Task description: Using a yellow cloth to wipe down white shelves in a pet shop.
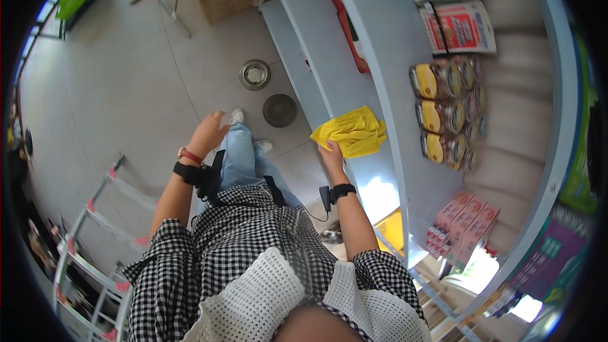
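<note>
The cloth (354,132) lies over the shelf (345,85), right of two bowls (280,110) on the floor (126,76).

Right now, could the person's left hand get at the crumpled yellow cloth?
Probably yes, reaching across: the left hand looks empty, and nothing visible lies between it and the yellow cloth, though the right hand grips its edge.

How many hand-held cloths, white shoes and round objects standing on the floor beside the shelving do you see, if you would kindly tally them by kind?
Yellow cloth in the right hand: 1
White shoes: 2
Round objects, one silver, one dark: 2
Total: 5
</note>
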Available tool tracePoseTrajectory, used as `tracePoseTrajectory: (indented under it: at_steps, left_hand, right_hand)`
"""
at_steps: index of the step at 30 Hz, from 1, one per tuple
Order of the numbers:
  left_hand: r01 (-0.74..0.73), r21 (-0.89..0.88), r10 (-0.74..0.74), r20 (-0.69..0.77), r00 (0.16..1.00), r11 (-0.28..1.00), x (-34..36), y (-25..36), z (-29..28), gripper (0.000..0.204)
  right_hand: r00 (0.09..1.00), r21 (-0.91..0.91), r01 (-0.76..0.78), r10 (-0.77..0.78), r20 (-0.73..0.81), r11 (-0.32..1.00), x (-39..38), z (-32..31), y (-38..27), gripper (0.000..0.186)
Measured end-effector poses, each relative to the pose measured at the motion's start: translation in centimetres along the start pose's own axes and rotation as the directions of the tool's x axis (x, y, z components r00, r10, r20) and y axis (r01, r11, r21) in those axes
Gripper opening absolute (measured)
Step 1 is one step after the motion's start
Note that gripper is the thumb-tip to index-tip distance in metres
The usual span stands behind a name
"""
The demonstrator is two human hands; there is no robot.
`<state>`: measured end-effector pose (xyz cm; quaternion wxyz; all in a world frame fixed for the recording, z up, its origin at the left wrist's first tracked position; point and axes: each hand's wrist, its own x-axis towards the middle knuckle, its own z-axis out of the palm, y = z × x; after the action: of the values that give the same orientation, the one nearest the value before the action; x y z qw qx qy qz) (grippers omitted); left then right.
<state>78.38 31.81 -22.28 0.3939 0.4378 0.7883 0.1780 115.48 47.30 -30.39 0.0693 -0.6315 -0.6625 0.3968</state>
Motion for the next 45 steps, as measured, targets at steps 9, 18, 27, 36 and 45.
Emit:
tracePoseTrajectory:
  at_steps: [9, 18, 27, 36, 45]
  left_hand:
    - [0.203, -0.186, -0.231, -0.144, 0.962, 0.961, -2.7, -5.0, 2.4, 0.035]
    - [0.367, -0.471, -0.442, -0.054, 0.895, 0.802, -5.4, -7.7, 5.3, 0.029]
    - [0.578, -0.552, -0.634, 0.112, 0.765, 0.601, -9.4, -11.9, 14.0, 0.024]
    - [0.499, -0.616, -0.543, 0.134, 0.829, 0.609, -9.3, -9.6, 17.4, 0.024]
    - [0.686, -0.553, -0.714, 0.215, 0.666, 0.473, -14.1, -14.7, 22.1, 0.023]
  right_hand:
    - [0.986, -0.483, -0.168, 0.141, -0.092, 0.859, 10.7, 1.0, -0.7, 0.044]
    - [0.596, -0.001, -0.307, 0.191, -0.78, 0.952, 26.1, -4.2, -4.5, 0.065]
    - [0.144, -0.678, -0.29, -0.669, -0.729, 0.676, 33.2, -7.0, -13.7, 0.061]
    - [0.467, -0.623, -0.34, -0.449, -0.762, 0.704, 35.4, -11.6, -19.3, 0.085]
    - [0.796, -0.53, -0.13, -0.231, -0.56, 0.838, 42.7, -19.5, -16.5, 0.076]
